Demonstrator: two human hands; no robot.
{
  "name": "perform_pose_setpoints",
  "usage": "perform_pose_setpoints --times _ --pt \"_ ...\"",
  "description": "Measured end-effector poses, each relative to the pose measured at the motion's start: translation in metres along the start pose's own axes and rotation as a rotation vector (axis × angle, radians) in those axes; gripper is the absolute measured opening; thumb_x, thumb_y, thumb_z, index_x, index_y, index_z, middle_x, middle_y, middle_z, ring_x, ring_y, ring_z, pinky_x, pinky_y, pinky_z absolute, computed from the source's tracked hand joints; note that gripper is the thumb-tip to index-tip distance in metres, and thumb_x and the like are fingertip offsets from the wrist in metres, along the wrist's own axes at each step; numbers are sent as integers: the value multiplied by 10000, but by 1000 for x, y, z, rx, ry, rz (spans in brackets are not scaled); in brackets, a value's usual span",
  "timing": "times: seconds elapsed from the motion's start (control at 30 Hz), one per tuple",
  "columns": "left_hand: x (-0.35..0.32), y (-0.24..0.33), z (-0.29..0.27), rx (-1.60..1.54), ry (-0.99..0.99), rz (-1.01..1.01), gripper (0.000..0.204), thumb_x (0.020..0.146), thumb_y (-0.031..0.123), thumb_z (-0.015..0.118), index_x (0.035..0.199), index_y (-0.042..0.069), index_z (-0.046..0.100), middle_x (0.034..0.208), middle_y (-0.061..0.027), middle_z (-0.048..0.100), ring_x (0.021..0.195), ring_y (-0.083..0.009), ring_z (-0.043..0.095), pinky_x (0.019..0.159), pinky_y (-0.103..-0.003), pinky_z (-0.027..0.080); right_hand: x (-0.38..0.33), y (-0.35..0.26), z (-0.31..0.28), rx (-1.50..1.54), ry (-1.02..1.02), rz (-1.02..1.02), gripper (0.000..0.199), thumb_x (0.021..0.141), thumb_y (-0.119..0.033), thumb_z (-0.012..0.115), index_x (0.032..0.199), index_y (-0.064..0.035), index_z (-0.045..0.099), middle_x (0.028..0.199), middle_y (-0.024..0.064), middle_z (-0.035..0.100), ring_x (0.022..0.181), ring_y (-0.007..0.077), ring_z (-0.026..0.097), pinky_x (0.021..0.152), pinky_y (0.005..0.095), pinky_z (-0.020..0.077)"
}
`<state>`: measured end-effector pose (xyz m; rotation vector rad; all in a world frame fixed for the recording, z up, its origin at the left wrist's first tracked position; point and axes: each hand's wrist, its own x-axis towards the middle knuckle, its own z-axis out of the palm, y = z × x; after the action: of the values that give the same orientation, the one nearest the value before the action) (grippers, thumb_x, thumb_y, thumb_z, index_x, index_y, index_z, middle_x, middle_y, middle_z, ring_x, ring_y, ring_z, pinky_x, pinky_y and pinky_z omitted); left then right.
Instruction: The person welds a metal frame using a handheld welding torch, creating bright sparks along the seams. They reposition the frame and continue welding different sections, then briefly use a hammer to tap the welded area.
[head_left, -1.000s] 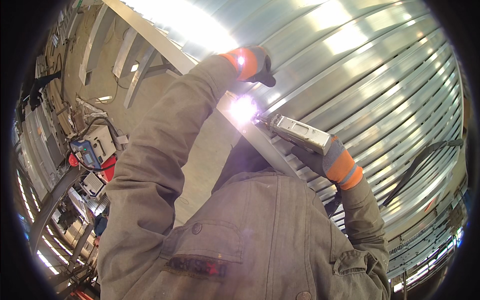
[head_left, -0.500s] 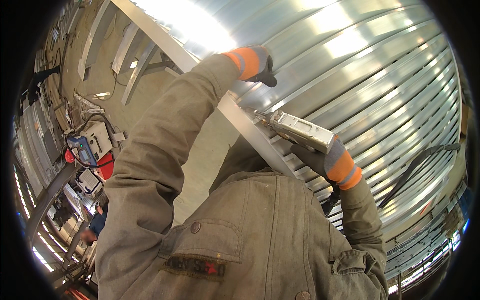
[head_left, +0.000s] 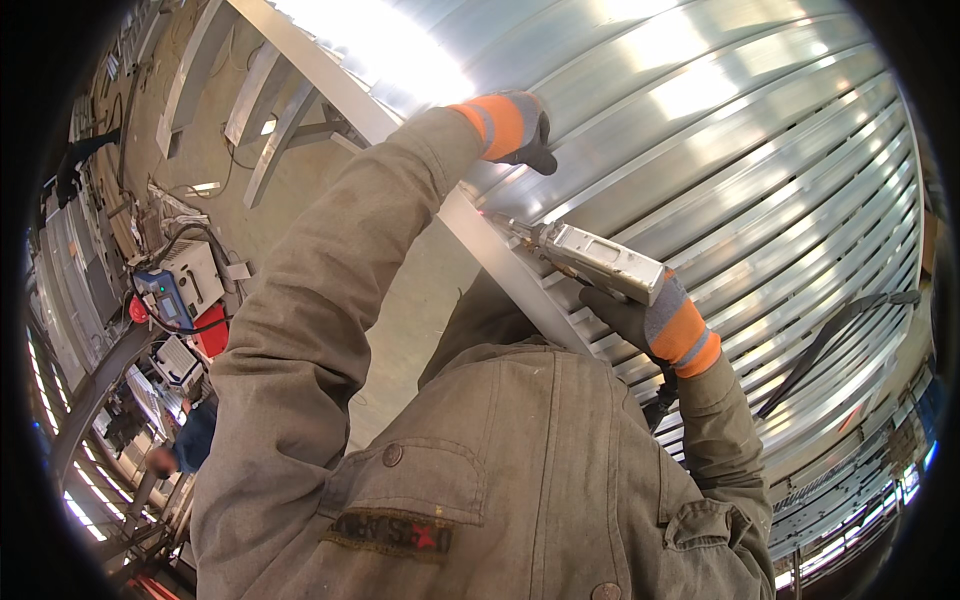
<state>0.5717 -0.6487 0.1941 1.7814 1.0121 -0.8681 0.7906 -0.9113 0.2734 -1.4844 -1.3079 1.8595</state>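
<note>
My right hand (head_left: 656, 322), in a dark grey glove with an orange and grey cuff, is wrapped around a welding gun (head_left: 610, 262) with a boxy silver body. The gun's nozzle points up and left to the edge of a slatted metal panel (head_left: 650, 160), and a faint reddish spot shows near its tip. Beyond the nozzle, my left hand (head_left: 518, 130), gloved alike, is closed above the shiny slats. Its dark fingers are bent and pressed together; what they hold, if anything, is hidden. A pale metal bar (head_left: 497, 258) runs along the panel's near edge.
Curved metal beams (head_left: 275, 145) stand on the floor at the far left. A blue and white machine (head_left: 185, 290) with cables is at the left, and a person in dark clothes (head_left: 195, 437) is below it. A black strap-like thing (head_left: 835, 340) lies across the slats at right.
The welding gun and my right hand have shifted very slightly to the left. My left hand has barely moved. The person at the left has moved a little.
</note>
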Motion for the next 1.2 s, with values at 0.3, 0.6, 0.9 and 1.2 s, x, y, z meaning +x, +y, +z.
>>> perform_pose_setpoints --times 0.3,0.6,0.9,1.2 --pt "2 2 1 20 -5 -4 468 914 546 902 931 80 856 855 -80 803 805 -311 749 775 -536 590 3 8 4 -93 27 -115 423 1095 -242 818 1480 -74 772 1270 155 862 1090 282 837 955 390 653" --pt "1 -2 1 10 17 34 467 920 539 897 997 78 874 894 -98 814 831 -328 767 800 -540 605 2 8 3 -81 21 -89 419 1109 -261 816 1481 -74 771 1218 146 865 1041 237 826 923 382 653" --pt "1 -4 0 -48 4 18 423 865 474 966 1052 118 834 871 -18 751 745 -203 695 704 -421 593 1 0 0 -92 -10 -36 415 1099 -238 819 1475 -71 771 1202 146 864 1029 250 826 920 379 653" --pt "-1 -3 -3 -30 -10 4 419 877 488 950 1038 116 847 844 -10 752 731 -197 695 700 -420 586 0 3 -4 -151 -13 -85 424 1068 -221 830 1467 -86 777 1203 157 865 1030 311 840 917 398 654"
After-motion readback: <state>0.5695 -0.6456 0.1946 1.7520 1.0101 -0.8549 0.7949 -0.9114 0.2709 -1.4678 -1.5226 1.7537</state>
